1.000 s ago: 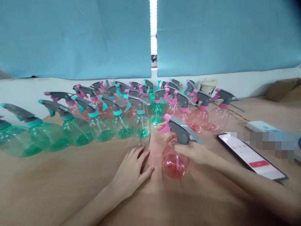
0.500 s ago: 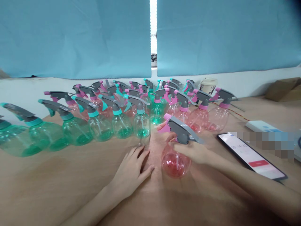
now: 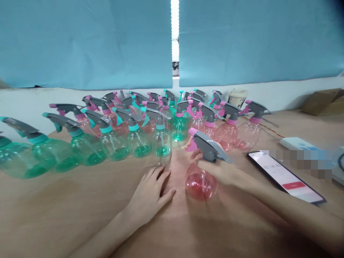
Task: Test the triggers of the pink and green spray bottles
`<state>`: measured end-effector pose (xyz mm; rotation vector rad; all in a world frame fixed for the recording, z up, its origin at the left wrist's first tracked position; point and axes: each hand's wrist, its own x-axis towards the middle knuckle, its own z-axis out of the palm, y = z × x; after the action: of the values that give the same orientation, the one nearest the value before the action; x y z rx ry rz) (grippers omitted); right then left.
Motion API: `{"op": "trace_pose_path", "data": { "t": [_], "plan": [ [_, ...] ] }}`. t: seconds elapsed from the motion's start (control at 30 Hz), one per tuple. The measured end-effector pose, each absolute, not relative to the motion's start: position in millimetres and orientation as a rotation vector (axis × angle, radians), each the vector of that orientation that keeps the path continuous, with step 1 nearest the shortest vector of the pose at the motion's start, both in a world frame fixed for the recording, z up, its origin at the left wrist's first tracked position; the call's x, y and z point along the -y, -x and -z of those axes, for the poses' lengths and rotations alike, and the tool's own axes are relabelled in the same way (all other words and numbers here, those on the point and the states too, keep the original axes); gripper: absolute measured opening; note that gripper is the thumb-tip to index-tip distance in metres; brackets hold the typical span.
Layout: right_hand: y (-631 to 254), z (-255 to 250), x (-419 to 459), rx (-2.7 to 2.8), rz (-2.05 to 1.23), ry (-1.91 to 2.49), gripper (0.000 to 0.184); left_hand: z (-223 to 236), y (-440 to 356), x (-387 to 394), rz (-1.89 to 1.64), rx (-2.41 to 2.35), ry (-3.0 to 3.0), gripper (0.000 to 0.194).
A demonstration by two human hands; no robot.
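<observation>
My right hand [image 3: 215, 168] is wrapped round the neck of a pink spray bottle [image 3: 201, 184] with a grey and pink trigger head, its nozzle pointing left. Some of the fingers are hidden behind the bottle. Flat on the wooden table [image 3: 88, 208] lies my left hand [image 3: 153, 190], fingers spread and holding nothing, to the left of that bottle. Just beyond its fingertips stands a green spray bottle [image 3: 162, 143] with a turquoise collar, at the end of a front row of several green ones.
More pink bottles [image 3: 227, 134] and green bottles crowd the back. A phone [image 3: 287, 177] with a timer screen lies at right, beside a white box [image 3: 301, 144]. A paper cup [image 3: 237, 98] and a cardboard box [image 3: 322, 102] stand behind, before a blue curtain [image 3: 255, 43].
The pink bottle in my right hand has shifted very slightly and tilted a little. My left hand has stayed in place on the table.
</observation>
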<state>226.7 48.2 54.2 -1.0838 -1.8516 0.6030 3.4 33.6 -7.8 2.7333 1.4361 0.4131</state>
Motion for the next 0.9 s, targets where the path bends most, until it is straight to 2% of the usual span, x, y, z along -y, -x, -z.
{"op": "trace_pose_path", "data": {
  "t": [0.33, 0.5, 0.57, 0.9],
  "plan": [
    [-226.5, -56.9, -48.5, 1.786, -0.722, 1.045, 0.018, 8.2, -2.4, -33.2, -0.412, -1.44, -2.736, 0.043],
    [-228.5, -54.0, -48.9, 1.781, -0.802, 1.036, 0.048, 9.1, -2.9, -34.3, -0.403, -1.439, -2.741, 0.044],
    [-229.2, -52.8, -48.5, 1.793, -0.786, 1.055, 0.055, 9.2, -3.1, -34.7, -0.391, -1.437, -2.738, 0.044],
    [-230.3, -47.7, -49.5, 1.839, -0.697, 1.064, 0.058, 10.3, -1.7, -34.2, -0.402, -1.432, -2.746, 0.043]
  ]
}}
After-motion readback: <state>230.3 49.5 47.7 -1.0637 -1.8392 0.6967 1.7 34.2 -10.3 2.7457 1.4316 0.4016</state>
